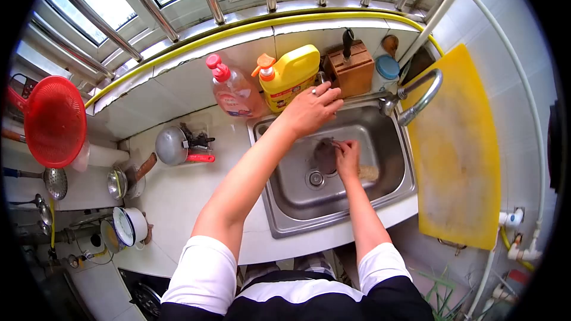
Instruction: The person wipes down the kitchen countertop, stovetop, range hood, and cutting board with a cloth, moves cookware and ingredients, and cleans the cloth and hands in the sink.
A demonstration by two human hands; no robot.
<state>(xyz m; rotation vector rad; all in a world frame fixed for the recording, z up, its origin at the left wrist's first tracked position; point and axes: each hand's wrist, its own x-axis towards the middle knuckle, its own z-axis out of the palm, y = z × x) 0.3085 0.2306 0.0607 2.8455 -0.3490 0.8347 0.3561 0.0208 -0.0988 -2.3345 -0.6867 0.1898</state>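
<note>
My left hand point(312, 107), with a ring on one finger, is held over the back rim of the sink. Its fingers are stretched out and it grips nothing. Close by stand a yellow pump bottle point(291, 77) and a wooden knife block point(352, 71) with a black-handled knife. Down in the steel sink point(297, 196), my right hand point(348, 159) is closed on the edge of a dark brown, rounded piece point(325, 157), whose kind I cannot make out. It hangs near the drain point(315, 179). A tan scrubber-like piece point(369, 173) lies right of that hand.
A curved faucet point(425, 95) rises at the sink's back right, beside a yellow board point(458, 160). A pink pump bottle point(235, 92) stands behind the counter. Further left are a metal ladle-like pot point(172, 145), a red strainer point(55, 122) and a white enamel mug point(131, 226).
</note>
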